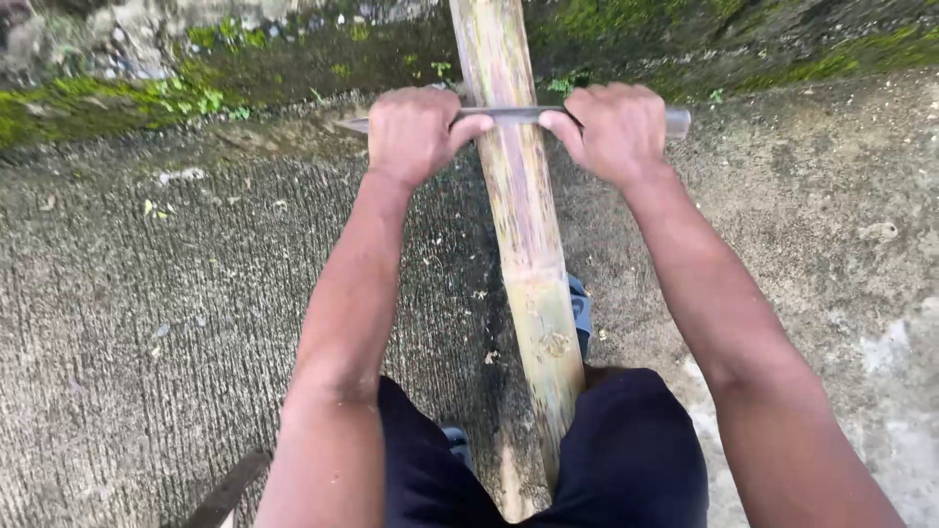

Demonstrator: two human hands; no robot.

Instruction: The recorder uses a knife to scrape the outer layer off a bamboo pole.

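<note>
Squarely down the middle of the view runs a bamboo pole (523, 235), its long axis going from between the person's knees away toward the mossy wall (147, 98) at the top. Across it, at right angles, lies a flat metal blade (509, 115), resting on the pole's upper face at the far end of the reach. The left hand (416, 132) has its grip closed around the blade on the left of the pole; the right hand (616, 132) is closed on it to the right. Both sit level and about equally near the pole, arms stretched forward.

Below, the pole passes between dark shorts (636, 460), with a blue sandal (581, 318) just beside its right edge. Rough concrete ground (147, 342) lies all around, and a dark strip (230, 489) shows at the lower left. Nothing lies on the pole between blade and knees.
</note>
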